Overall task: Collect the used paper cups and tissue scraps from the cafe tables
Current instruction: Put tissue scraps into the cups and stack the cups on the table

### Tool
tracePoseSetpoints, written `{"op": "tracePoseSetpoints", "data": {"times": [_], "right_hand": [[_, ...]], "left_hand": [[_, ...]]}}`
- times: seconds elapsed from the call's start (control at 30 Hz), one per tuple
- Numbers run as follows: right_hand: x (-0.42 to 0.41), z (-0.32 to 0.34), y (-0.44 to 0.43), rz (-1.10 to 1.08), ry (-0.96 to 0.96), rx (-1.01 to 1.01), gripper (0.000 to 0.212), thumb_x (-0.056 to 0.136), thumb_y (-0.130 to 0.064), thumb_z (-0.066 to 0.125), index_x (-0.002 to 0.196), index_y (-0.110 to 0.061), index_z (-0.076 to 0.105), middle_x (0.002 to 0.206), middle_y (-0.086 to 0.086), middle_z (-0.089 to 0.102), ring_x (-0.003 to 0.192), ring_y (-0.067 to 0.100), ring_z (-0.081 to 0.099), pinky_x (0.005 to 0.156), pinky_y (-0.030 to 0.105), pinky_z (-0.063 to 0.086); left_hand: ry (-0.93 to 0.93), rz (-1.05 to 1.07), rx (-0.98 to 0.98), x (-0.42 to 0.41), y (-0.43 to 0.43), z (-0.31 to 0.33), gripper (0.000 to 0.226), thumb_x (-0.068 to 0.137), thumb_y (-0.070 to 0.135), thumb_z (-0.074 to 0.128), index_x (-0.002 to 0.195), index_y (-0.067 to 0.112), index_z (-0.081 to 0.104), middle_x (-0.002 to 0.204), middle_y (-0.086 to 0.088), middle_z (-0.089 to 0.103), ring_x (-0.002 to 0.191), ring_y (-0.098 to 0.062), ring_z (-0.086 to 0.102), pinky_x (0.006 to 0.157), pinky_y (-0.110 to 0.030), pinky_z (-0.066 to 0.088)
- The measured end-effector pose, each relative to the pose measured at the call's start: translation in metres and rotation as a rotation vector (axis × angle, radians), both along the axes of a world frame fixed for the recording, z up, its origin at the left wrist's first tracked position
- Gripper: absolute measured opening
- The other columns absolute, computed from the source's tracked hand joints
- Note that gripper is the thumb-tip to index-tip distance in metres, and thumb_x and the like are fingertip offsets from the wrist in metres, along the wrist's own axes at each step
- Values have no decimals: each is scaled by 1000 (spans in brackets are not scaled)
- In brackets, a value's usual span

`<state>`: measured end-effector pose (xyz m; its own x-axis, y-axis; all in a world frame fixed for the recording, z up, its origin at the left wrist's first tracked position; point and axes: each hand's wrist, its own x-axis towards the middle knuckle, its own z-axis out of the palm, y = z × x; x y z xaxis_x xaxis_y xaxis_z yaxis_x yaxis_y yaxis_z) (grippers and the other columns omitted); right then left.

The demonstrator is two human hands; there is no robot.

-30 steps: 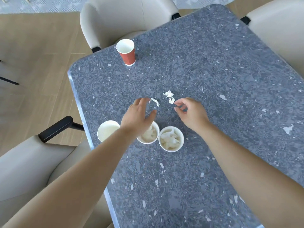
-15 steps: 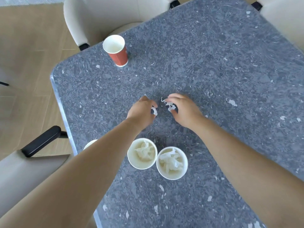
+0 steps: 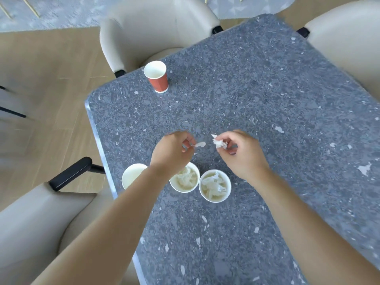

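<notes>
From the head view, you're in the middle of the scrap-gathering step, with a piece of tissue in each hand lifted off the gray speckled tabletop [image 3: 267,99].

Your left hand [image 3: 172,153] is curling in, fingers [image 3: 186,144] pinching a small tissue scrap [image 3: 199,144] that's poking out toward the middle. Your right hand [image 3: 240,155] is doing the same, fingers [image 3: 225,138] bunched tight around a crumpled tissue wad [image 3: 219,142]. Both pieces are hanging just above the tabletop, near each other but not touching.

Right below your wrists, two white paper cups are sitting side by side, the middle cup [image 3: 185,191] and the right cup [image 3: 213,200], both already holding tissue. A third white cup [image 3: 131,177] looks empty at the table edge, partly behind your left forearm.

Next move, I'd guess: pulling both hands back over those cups and letting go so the scraps drop inside rather than on the rims. The red paper cup [image 3: 158,81] is standing upright, well apart at the far corner, not yet collected.
</notes>
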<state>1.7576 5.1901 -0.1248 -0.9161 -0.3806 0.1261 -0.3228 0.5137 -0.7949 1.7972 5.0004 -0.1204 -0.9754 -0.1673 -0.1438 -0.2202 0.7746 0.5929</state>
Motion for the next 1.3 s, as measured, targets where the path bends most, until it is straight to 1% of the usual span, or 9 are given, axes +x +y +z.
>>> {"op": "tracePoseSetpoints", "data": {"times": [0.1,0.2,0.3,0.4,0.7,0.83,1.0,1.13,1.3], "right_hand": [[32,13,4,20,-18,8,19,76,-7,67,90,-19,66,79,-11,55,66,7,56,64,22,51],[58,10,5,83,-121,69,21,76,-7,67,93,-20,65,81,-13,55,68,6,55,65,23,48],[73,5,9,129,-145,143,27,76,-7,66,101,-19,65,96,-5,62,78,7,54,69,20,46],[80,5,14,126,-112,185,26,77,-7,66,100,-17,65,99,-1,63,83,9,55,68,16,41],[102,-4,26,165,-40,355,24,78,-19,69,101,-16,65,108,-4,62,103,18,53,82,27,43],[106,-11,20,212,-44,407,22,80,-20,66,102,-18,64,110,-9,59,109,14,48,84,26,44],[104,-14,13,202,-44,476,19,84,-17,60,102,-19,64,112,-8,57,109,16,47,80,29,47],[104,-12,7,167,-16,444,14,84,-14,59,97,-16,66,105,-5,60,101,17,52,71,25,45],[108,-3,-4,159,25,388,10,82,-12,61,90,-14,66,104,-1,63,94,22,55,73,25,40]], "left_hand": [[12,-11,-9,28,4,12,10,78,20,62,81,29,62,78,15,58,70,-7,57,63,-22,46],[-55,-14,-49,49,7,14,14,79,22,63,91,29,62,84,16,56,79,-12,58,69,-26,47],[-88,-13,-60,65,10,13,22,81,24,61,103,30,59,96,11,58,87,-15,59,75,-31,50],[-60,-36,-66,78,14,12,25,81,22,60,105,27,59,104,5,59,92,-19,59,75,-31,49],[-234,-260,-290,98,22,3,38,87,24,55,125,25,49,124,3,55,114,-22,51,82,-33,44],[-232,-290,-379,102,28,1,34,88,18,50,121,25,50,119,1,58,105,-26,57,75,-34,46],[-156,-236,-344,108,28,4,35,88,16,47,121,27,53,117,2,60,103,-25,57,73,-32,46],[-54,-181,-318,114,19,19,32,86,19,50,116,26,57,109,1,63,97,-26,60,70,-34,49],[117,-18,-255,119,-4,51,28,82,15,56,109,22,62,103,1,66,85,-25,62,62,-34,50]]}}
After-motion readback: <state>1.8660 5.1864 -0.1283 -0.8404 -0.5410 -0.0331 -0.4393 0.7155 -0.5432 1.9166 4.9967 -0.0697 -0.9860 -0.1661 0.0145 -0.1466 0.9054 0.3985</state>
